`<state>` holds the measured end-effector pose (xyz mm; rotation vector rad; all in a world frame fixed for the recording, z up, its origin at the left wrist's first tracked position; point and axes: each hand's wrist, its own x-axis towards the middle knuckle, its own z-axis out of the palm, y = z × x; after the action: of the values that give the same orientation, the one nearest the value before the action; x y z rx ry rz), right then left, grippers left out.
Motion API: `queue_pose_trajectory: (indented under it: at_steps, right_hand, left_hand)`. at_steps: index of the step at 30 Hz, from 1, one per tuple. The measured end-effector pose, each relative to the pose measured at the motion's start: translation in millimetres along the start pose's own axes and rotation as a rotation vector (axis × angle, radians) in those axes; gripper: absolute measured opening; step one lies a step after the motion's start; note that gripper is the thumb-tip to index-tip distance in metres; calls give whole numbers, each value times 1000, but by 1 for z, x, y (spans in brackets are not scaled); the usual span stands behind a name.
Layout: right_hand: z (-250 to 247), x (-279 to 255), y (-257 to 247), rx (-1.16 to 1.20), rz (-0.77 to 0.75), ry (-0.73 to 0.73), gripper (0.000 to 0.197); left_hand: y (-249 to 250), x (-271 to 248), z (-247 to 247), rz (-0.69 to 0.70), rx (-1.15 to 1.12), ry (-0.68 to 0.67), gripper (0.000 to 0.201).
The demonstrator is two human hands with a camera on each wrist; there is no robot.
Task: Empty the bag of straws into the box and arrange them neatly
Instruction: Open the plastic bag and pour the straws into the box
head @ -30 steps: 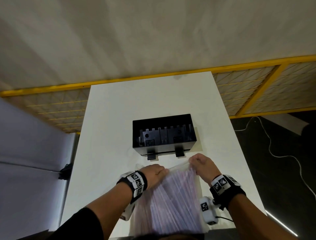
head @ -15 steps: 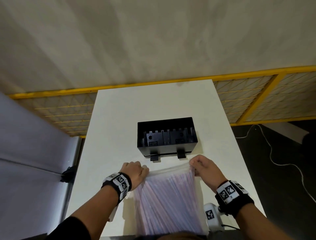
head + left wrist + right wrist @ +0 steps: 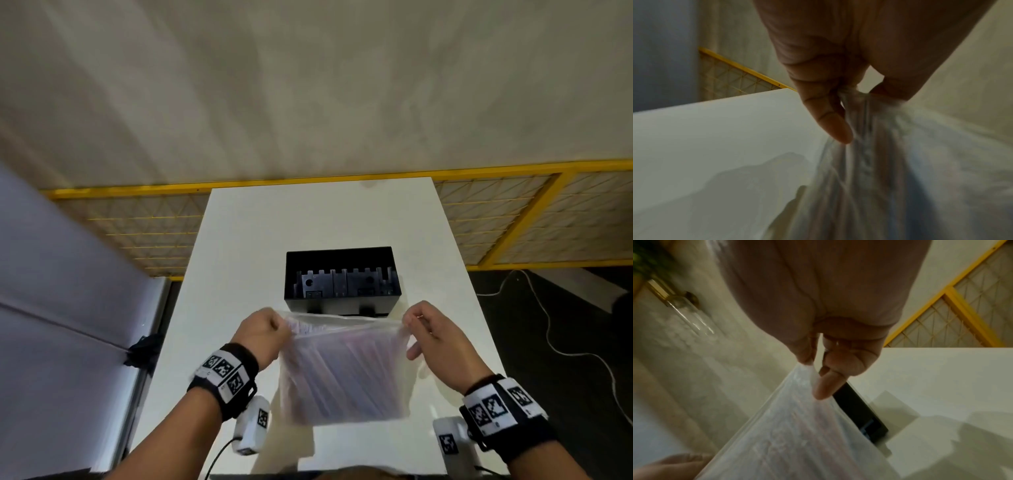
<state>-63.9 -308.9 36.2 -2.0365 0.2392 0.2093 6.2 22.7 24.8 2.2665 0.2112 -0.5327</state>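
Thin clear plastic bag (image 3: 346, 373); matt black box (image 3: 342, 303); smooth white table (image 3: 308, 219)

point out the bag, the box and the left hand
bag (image 3: 346, 377), head view, middle of its clear front
box (image 3: 339, 301), head view, near outer wall
left hand (image 3: 262, 334), head view, back of the hand pinching the bag's corner

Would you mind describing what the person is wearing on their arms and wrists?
Each wrist carries a black band faced with white squares printed with black-and-white fiducial markers. Beneath each wrist hangs a white camera unit, also tagged, trailing a dark cable. The forearms are bare; a dark sleeve edge shows at the left.
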Motion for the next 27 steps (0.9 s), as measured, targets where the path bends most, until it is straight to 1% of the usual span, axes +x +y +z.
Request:
queue_pose_trajectory:
  at_steps: [1,2,4,6,8,10,11,13,15,16,18,20,22,24,25,27]
  right_hand:
    - [-2,-2,-3,15,17,6,17]
    - [-2,-3,-6,44,33,13,17]
    - [1,-5,-11,153,73,23,16]
    - [8,-5,-13,309,145,27,16]
    - [15,-3,-12,459,233,44,17]
    - [20,-1,-8,574,296,56,15]
    - [21,0,-7,629,319,43,13]
    - [25,1,-6,756,366,-17,12]
    - [31,2,-5,873,420,-75,13]
    - [34,3,-3,897,445,-96,15]
    - [42,5,2,892,474,-138,21]
    - [48,5,6,898,471,-209,38]
    - [52,2,5,897,430,-365,55]
    - [53,-1,3,848,358,-487,63]
    - [54,-2,2,806,326,-506,65]
    - [56,-4,3,728,292,-504,70]
  left_hand:
    - [4,-6,-1,9,-119,9,7]
    - [7,-10,0,21,-206,17,14]
    - [11,-15,3,46,-271,19,31]
    - [11,-17,7,71,-253,-14,45]
    - [11,-21,12,117,-175,-40,54]
    - [12,-28,16,202,-76,-66,65]
    - [13,-32,18,248,-30,-93,71]
    - [14,-37,23,286,29,-156,80]
    - [14,-41,29,295,-28,-199,90]
    - [14,-43,33,306,-71,-211,95]
    - [15,-47,39,352,-142,-228,100]
    - [16,-50,44,365,-180,-251,108]
    - [12,-51,50,352,-193,-262,114]
    - [12,-51,52,342,-132,-245,115]
    - [12,-51,53,350,-114,-227,111]
    - [10,-48,56,400,-137,-198,90]
